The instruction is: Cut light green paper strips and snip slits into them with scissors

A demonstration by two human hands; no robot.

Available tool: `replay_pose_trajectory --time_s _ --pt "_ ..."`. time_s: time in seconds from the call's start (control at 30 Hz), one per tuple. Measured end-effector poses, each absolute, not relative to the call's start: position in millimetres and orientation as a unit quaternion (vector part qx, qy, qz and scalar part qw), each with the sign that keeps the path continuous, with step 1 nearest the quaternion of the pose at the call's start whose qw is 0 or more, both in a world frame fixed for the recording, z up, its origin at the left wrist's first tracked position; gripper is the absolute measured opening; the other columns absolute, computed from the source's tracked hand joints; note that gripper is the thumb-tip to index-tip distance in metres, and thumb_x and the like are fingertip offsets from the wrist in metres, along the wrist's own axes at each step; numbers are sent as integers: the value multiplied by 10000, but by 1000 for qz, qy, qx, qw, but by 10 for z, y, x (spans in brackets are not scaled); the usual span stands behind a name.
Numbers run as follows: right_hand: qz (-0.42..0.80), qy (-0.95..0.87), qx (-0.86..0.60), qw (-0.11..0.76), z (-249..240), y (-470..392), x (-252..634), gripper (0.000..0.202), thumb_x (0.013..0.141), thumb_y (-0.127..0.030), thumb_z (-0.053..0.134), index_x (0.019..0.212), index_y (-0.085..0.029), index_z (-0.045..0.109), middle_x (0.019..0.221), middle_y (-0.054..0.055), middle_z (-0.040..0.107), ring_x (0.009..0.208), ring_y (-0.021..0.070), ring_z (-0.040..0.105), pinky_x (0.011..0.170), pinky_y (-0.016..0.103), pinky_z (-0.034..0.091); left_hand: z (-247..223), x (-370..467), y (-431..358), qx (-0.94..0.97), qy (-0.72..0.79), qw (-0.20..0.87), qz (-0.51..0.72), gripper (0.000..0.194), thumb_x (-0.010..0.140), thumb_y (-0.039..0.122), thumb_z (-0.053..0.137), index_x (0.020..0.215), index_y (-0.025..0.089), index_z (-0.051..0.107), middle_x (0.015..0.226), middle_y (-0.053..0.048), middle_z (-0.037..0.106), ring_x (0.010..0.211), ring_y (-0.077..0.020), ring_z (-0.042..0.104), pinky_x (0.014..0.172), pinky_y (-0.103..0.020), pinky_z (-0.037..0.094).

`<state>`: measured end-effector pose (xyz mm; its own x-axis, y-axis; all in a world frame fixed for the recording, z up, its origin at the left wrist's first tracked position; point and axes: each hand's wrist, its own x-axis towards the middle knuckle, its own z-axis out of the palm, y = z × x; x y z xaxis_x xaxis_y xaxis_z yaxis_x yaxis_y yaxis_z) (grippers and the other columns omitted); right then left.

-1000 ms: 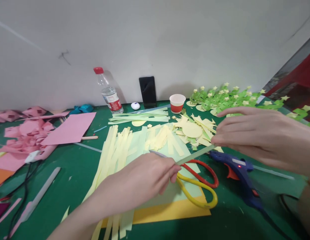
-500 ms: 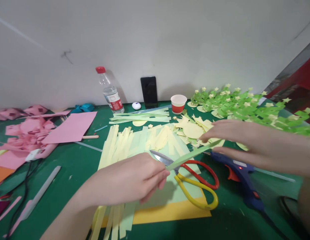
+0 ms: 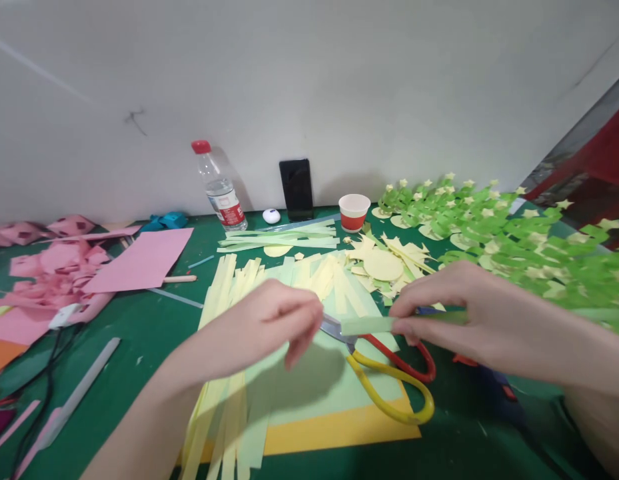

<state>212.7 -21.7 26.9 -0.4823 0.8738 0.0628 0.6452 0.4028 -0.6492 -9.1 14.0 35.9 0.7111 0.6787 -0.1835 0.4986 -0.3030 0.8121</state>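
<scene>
My right hand [image 3: 439, 310] pinches a pale green paper strip [image 3: 368, 325] between thumb and fingers. The strip's free end points left, over the scissors. My left hand [image 3: 282, 320] hangs just left of that end, apart from it, with fingers curled together and nothing visible in them. Between and below my hands lie scissors [image 3: 389, 393] with one red and one yellow handle loop. They rest on light green paper sheets [image 3: 319, 400], and my left hand covers part of the blades. Pale yellow strips [image 3: 224, 287] lie beside and under my left arm.
A blue glue gun [image 3: 504, 393] lies partly hidden under my right hand. Behind are yellow paper scraps [image 3: 384, 263], a paper cup [image 3: 354, 213], a phone [image 3: 296, 190] and a water bottle [image 3: 222, 193]. Green paper vines [image 3: 534, 240] fill the right; pink paper [image 3: 144, 260] lies left.
My left hand has let go of the strip's end and risen slightly. My right hand has moved down a little, with the strip now nearly level in its grip.
</scene>
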Motion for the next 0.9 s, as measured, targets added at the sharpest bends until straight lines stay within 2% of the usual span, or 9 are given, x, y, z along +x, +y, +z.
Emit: replay_pose_trajectory --time_s 0.1,0.17,0.23,0.3,0.37,0.5,0.63,0.77,0.9 --pt "258 -793 -484 265 296 -219 2108 240 804 -237 516 603 -207 644 584 -27 663 478 108 550 436 200 397 309 -70 176 739 404 470 265 280 880 274 395 682 175 566 646 24 608 637 -110 585 644 -202 459" --pt "235 -784 -492 296 296 -229 2057 224 802 -219 521 622 -207 654 607 -28 677 496 107 568 445 194 406 268 -6 140 726 400 477 291 129 808 299 543 835 187 603 846 7 649 753 -132 609 665 -208 478" --pt "220 -782 -497 304 286 -245 1999 230 802 -196 513 616 -202 648 578 -30 665 481 102 563 437 191 403 231 67 68 742 370 484 281 199 732 270 653 915 201 618 943 4 654 817 -143 609 714 -213 481" --pt "211 -786 -488 317 272 -265 1950 226 795 -183 510 612 -196 642 565 -28 662 468 100 567 424 186 404 202 121 -11 760 333 472 297 212 710 229 687 913 201 632 920 9 664 824 -141 607 750 -213 474" --pt "203 -791 -471 333 259 -284 1914 216 781 -157 505 614 -191 638 584 -21 678 485 104 595 434 176 425 184 149 -71 771 327 439 326 143 731 195 673 871 193 642 875 10 670 815 -135 607 751 -209 469" --pt "152 -800 -456 359 243 -320 1873 213 766 -114 486 629 -187 631 572 -14 673 483 99 596 456 173 441 172 151 -111 773 356 386 355 56 778 155 615 789 195 652 798 19 674 728 -117 606 672 -204 471" --pt "109 -811 -448 361 231 -341 1854 223 775 -104 467 635 -182 621 534 -14 636 453 91 557 423 175 392 172 131 -96 777 384 372 331 44 774 209 619 752 204 656 726 30 671 648 -118 591 599 -211 461" --pt "89 -826 -440 340 202 -351 1838 252 787 -84 435 629 -172 611 523 -7 606 454 94 524 439 186 375 146 119 -85 786 396 376 289 57 783 239 601 779 225 656 696 69 662 605 -87 567 507 -158 416" --pt "101 -829 -445 322 169 -369 1825 266 794 -96 428 612 -163 610 538 7 607 455 101 512 437 203 357 123 125 -64 801 394 357 275 24 737 187 612 732 192 635 670 73 653 599 -75 569 544 -147 410"
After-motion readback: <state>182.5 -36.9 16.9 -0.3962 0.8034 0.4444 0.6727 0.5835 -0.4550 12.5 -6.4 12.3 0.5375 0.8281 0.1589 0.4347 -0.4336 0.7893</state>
